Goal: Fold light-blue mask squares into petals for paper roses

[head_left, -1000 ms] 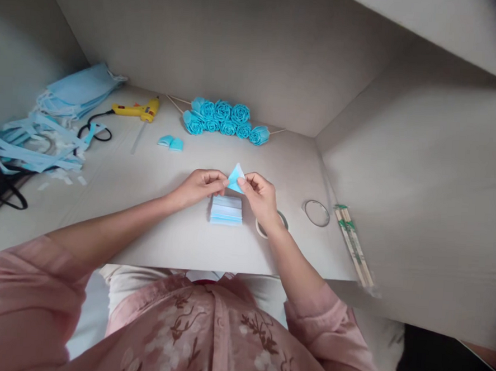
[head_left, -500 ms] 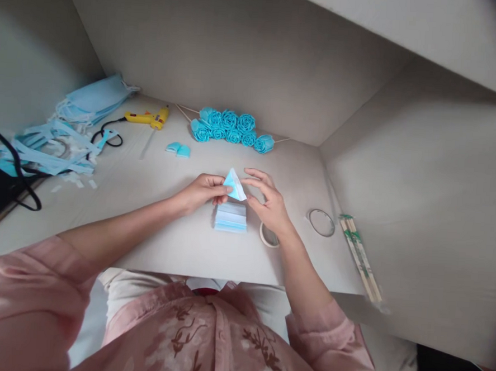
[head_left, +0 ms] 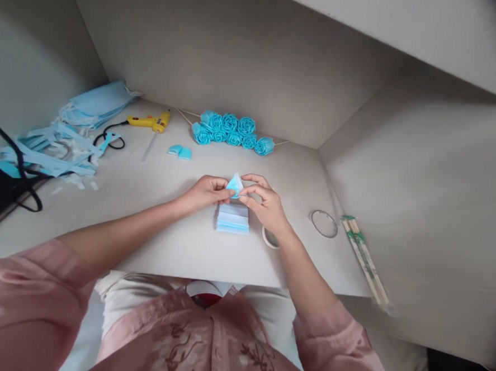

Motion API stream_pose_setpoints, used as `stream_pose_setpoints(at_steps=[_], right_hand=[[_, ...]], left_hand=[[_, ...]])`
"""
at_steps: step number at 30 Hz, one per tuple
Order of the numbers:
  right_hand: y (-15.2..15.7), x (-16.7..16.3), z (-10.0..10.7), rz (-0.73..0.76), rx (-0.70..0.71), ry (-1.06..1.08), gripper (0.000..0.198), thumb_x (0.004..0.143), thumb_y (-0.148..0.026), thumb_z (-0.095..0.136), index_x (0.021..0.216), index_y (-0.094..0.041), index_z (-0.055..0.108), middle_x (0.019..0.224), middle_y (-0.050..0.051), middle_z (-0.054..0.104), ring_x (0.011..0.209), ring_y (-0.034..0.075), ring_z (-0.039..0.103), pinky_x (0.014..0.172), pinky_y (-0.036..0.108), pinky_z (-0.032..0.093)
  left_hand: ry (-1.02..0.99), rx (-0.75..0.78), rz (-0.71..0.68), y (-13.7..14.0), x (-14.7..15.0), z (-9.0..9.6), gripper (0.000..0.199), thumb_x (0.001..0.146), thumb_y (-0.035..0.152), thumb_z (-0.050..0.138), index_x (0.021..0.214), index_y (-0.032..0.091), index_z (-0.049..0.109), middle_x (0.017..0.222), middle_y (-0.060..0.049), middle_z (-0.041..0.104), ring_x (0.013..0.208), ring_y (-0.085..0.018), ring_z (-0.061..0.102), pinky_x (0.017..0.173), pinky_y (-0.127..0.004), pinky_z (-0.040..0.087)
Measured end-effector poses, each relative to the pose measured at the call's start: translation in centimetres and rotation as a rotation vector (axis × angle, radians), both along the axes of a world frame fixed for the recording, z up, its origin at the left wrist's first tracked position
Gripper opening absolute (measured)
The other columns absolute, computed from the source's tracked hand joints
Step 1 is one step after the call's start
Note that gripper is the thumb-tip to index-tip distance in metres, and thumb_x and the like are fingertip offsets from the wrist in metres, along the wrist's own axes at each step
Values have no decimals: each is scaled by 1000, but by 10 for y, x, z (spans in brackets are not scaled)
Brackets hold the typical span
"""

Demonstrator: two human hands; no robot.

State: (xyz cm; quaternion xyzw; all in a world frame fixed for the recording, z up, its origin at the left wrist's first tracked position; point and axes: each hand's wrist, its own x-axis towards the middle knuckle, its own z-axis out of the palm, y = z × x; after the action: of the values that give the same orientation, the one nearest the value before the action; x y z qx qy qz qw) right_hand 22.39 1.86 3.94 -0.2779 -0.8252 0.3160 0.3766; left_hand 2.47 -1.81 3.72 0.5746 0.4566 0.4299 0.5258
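Between both hands is a folded piece of blue-and-white mask fabric (head_left: 234,183), shaped to a point at the top. My left hand (head_left: 209,193) pinches its left side between thumb and fingers. The thumb and a fingertip of my right hand (head_left: 264,200) are closed on its right lower corner, with the other fingers curved above. Just below the hands, a stack of cut blue-and-white mask pieces (head_left: 233,219) lies on the table. A roll of tape (head_left: 269,238) sits partly hidden behind my right wrist.
Blue fabric roses (head_left: 229,129) on sticks lie at the back. Two blue pieces (head_left: 180,151), a yellow glue gun (head_left: 149,122), mask scraps (head_left: 52,159) and a pile of masks (head_left: 95,104) are left. A wire ring (head_left: 324,224) and packed wooden sticks (head_left: 365,262) lie right.
My right hand has closed in on the fabric piece and now grips its right corner. The piece looks narrower, its right edge folded in. The view has shifted slightly.
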Motion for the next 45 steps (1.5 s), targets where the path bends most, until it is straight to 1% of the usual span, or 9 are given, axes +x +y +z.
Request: stream_pose_setpoints(at_steps=[5,9,11,14,16,24,36,40,45], right_hand=[[-1,-4,-5,-32,-89,28,13,85,-34,66,84,-22,67,114,7,65,109,19,61,98,36,44],[-2,-6,-9,-46,-197,63,14,83,-35,67,85,-21,65,100,3,68,91,16,64,87,30,48],[-1,-7,-10,-60,-246,91,19,80,-33,70,95,-22,64,94,2,67,86,14,63,84,29,49],[0,-7,-11,-33,-336,136,47,77,-31,72,120,-24,57,92,0,67,84,13,63,81,28,49],[1,-7,-12,-3,-408,150,55,76,-32,73,128,-24,54,90,0,66,80,13,61,77,27,49],[1,-10,-15,41,-599,234,47,73,-34,74,118,-24,64,88,0,67,82,14,62,80,29,49],[-4,-11,-8,12,-689,286,44,73,-46,74,110,-23,69,96,3,70,88,18,64,84,35,52],[-4,-11,-7,-13,-627,252,39,69,-43,78,101,-21,72,90,2,70,86,16,62,85,32,49],[-4,-9,-9,-37,-504,202,29,74,-42,74,93,-21,72,79,0,65,75,13,58,73,27,48]], left_hand=[[97,126,-1,3,-1,-6,32,74,41,62,58,14,53,55,3,50,54,-8,43,53,-21,33],[130,145,-23,2,0,-7,31,75,40,60,59,14,54,55,4,48,54,-8,42,54,-21,33],[135,145,-18,1,0,-7,30,75,40,59,60,14,54,55,4,47,55,-8,42,54,-21,32],[149,152,-12,0,0,-6,30,75,40,59,60,14,54,55,4,45,55,-8,41,54,-21,31],[173,165,-10,0,0,-6,30,75,39,59,59,14,54,54,4,45,55,-8,41,54,-21,31],[191,158,-44,-3,0,-4,31,80,42,57,65,14,58,61,1,55,59,-10,47,58,-22,36],[29,64,-57,-2,2,0,31,76,43,64,68,15,55,62,1,58,54,-8,48,53,-20,38],[60,70,-67,-3,3,0,30,74,42,65,66,15,55,60,2,56,55,-9,49,53,-20,37],[95,97,-104,-5,4,0,28,73,38,64,63,15,53,58,4,50,55,-8,44,54,-20,36]])
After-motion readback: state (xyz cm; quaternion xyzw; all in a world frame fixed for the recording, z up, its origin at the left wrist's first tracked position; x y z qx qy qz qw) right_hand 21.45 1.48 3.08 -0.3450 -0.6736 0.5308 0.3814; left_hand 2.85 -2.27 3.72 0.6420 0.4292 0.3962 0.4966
